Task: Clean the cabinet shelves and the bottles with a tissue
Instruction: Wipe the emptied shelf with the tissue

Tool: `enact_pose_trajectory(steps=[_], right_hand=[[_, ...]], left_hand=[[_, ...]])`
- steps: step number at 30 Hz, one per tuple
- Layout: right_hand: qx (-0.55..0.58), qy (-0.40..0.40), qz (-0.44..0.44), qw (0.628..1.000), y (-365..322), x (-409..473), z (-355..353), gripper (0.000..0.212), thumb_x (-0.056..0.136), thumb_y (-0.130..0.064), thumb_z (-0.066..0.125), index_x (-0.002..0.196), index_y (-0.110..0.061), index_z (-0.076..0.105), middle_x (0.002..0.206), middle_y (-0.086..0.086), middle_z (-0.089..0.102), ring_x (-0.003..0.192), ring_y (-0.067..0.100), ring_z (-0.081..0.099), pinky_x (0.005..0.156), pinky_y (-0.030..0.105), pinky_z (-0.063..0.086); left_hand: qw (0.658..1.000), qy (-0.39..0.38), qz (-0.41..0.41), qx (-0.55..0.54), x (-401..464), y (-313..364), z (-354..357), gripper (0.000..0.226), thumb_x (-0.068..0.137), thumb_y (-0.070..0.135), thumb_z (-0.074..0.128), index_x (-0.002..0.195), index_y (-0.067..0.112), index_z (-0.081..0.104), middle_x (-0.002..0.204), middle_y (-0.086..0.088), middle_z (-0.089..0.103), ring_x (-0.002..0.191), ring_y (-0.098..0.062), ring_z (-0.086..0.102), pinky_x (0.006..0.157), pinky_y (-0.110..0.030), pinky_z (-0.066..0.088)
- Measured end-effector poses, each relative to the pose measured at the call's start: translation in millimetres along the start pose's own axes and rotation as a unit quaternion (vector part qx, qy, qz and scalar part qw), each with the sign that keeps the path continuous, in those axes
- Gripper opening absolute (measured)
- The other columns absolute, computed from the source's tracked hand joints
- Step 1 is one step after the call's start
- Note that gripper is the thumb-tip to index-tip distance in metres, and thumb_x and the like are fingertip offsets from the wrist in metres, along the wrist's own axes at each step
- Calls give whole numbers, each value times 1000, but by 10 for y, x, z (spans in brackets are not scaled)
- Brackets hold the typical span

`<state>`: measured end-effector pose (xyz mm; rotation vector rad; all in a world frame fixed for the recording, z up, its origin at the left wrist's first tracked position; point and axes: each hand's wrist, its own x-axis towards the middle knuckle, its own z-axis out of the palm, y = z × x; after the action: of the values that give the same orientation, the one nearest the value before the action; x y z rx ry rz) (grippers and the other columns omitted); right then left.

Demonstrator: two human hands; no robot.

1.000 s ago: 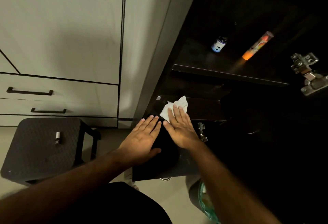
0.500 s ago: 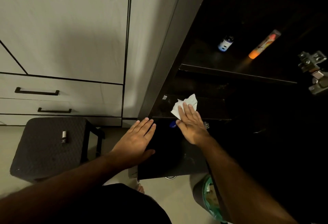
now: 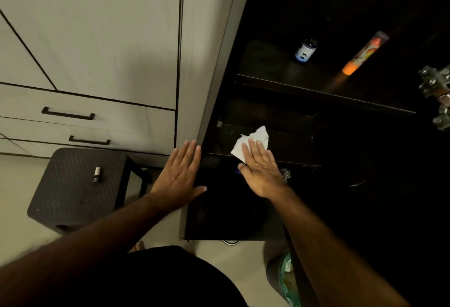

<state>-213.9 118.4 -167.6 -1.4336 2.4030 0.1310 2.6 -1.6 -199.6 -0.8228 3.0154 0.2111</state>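
I am pressing my right hand (image 3: 261, 170), fingers straight, on the crumpled white tissue (image 3: 253, 142) lying on the dark glossy shelf (image 3: 289, 146) at centre frame. My left hand (image 3: 181, 175) is resting flat, holding nothing.

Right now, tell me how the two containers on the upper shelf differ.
The small bottle is short and squat, with a dark cap and a pale blue-white label; the orange tube is long and slim, with an orange end and a clear cap. The small bottle sits further left, the orange tube nearer the hinge. Both appear to stand upright on the same dark shelf, apart, touched by neither hand.
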Motion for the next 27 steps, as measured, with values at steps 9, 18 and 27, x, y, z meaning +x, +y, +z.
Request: enact_pose_trajectory(steps=[9, 18, 27], right_hand=[[16, 13, -30, 999, -485, 328, -73, 69, 100, -50, 25, 155, -21, -3, 161, 7, -20, 147, 25, -23, 120, 42, -10], [21, -2, 12, 1000, -254, 282, -88, 66, 100, -43, 22, 155, -20, -6, 162, 3, -19, 147, 19, -21, 121, 42, -8], [11, -17, -28, 999, -815, 337, -138, 67, 98, -35, 30, 155, -21, -2, 161, 4, -22, 146, 20, -24, 121, 44, -9]], left_hand=[[999, -8, -30, 37, -16, -17, -28, 111, 85, 70, 47, 145, 14, -28, 156, -19, -23, 145, -33, -20, 121, -47, -1], [999, -25, -24, 42, 7, -99, -89, 109, 87, 63, 52, 148, 19, -26, 157, -20, -23, 145, -35, -20, 120, -48, 1], [998, -42, 17, 43, 86, -228, -159, 102, 91, 58, 48, 143, 18, -30, 156, -19, -25, 144, -34, -22, 120, -48, -4]])
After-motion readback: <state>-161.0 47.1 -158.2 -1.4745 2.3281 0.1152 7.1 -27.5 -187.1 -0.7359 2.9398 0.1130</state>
